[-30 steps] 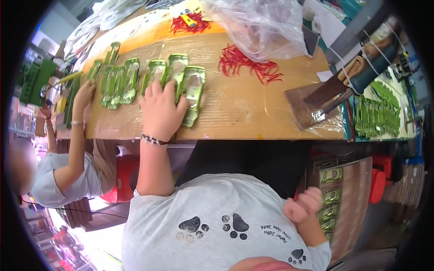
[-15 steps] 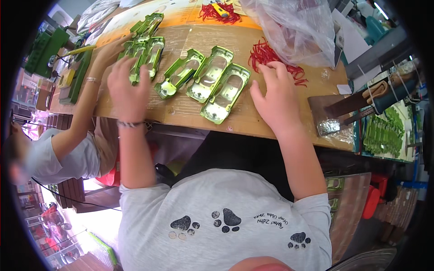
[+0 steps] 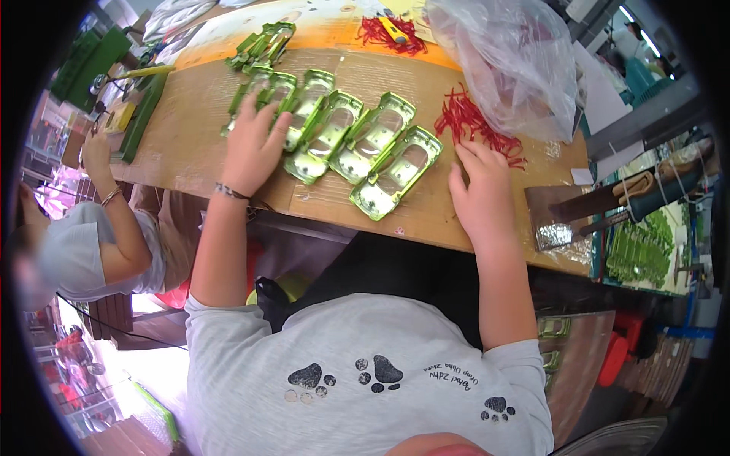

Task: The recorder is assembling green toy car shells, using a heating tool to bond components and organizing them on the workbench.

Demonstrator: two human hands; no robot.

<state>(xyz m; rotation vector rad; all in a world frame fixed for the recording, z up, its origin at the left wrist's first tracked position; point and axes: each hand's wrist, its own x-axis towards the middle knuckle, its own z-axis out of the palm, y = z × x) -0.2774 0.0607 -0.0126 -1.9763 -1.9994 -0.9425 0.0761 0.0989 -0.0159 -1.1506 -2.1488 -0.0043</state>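
Several green toy car body shells (image 3: 432, 150) lie side by side in a slanting row on the cardboard-covered table, with window openings showing. My left hand (image 3: 252, 152) is over the left end of this row, fingers and thumb spread, fingertips at the shells there; its palm hides part of them. Right of the row, my right hand (image 3: 484, 186) reaches to the near edge of a pile of thin red strips (image 3: 465, 114). Its thumb stands apart from the fingers, and I see nothing held in it. Whether the fingertips touch a strip is unclear.
More green shells (image 3: 262, 47) lie farther back. Beyond are a second red pile with a yellow-handled tool (image 3: 394, 30) and a clear plastic bag (image 3: 509, 68). A co-worker's hand (image 3: 97, 152) is near a green fixture (image 3: 144, 114) at left. A metal bracket (image 3: 551, 216) stands at right.
My left hand has come rightward over the shells, and the left shells now sit against the others in one row. The co-worker's hand has withdrawn left to the fixture. The view has shifted slightly.
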